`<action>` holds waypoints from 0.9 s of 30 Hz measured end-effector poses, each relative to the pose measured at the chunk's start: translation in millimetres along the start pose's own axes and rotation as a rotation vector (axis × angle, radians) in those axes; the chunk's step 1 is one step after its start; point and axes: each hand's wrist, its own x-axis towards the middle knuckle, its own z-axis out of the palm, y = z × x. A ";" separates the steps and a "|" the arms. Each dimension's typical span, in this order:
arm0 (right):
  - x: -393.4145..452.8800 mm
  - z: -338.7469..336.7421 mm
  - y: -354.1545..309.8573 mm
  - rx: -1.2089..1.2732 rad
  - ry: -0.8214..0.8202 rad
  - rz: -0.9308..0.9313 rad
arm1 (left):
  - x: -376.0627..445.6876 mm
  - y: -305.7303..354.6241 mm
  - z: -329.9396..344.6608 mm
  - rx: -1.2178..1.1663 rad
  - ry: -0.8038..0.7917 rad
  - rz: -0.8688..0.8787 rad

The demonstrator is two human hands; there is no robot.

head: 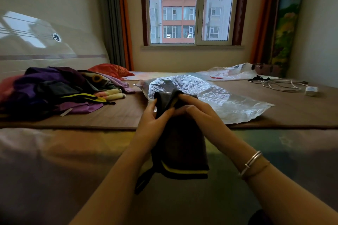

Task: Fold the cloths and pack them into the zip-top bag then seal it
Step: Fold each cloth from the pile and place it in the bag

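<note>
I hold a dark grey cloth with a yellow stripe near its lower hem up in front of me. My left hand grips its top left edge. My right hand pinches the top edge beside it, fingers curled over the fabric. The cloth hangs down between my forearms, and a dark strap dangles at its lower left. Just behind my hands lies the clear zip-top bag on the brown surface, crinkled, stretching away to the right.
A heap of purple, dark and patterned cloths lies at the left with a red cushion behind. A white plastic bag, a white cable and a charger sit at the far right. A window is ahead.
</note>
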 end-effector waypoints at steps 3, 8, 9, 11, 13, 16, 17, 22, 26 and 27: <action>-3.9 -15.0 -0.8 0.096 0.081 -0.035 | 2.9 -0.8 0.3 -0.093 0.019 -0.026; -3.6 -33.2 19.3 0.111 0.211 0.027 | 2.7 -2.7 18.8 -0.075 -0.010 0.046; -2.0 -38.0 26.0 0.093 0.254 0.061 | 3.5 -3.4 22.2 -0.103 -0.007 0.046; 1.1 -48.8 36.3 0.114 0.281 0.219 | 6.4 -5.6 28.5 -0.181 0.000 0.037; 3.5 -58.9 45.8 0.288 0.249 0.446 | 10.1 -8.4 35.0 -0.233 -0.005 0.029; -4.7 -68.5 48.5 0.459 0.189 0.588 | 16.4 -15.6 49.8 -0.150 -0.010 0.038; -7.5 -71.8 50.0 0.462 0.220 0.574 | 17.8 -18.4 55.6 -0.083 0.004 0.066; -15.5 -97.2 60.3 -0.191 0.479 0.263 | 29.1 -39.3 76.6 0.342 0.207 0.362; -22.1 -109.2 76.6 -0.592 0.507 0.089 | 53.7 -65.0 78.8 0.941 0.167 0.506; -22.7 -112.3 80.8 -0.721 0.527 0.076 | 58.6 -70.8 78.4 1.059 0.130 0.478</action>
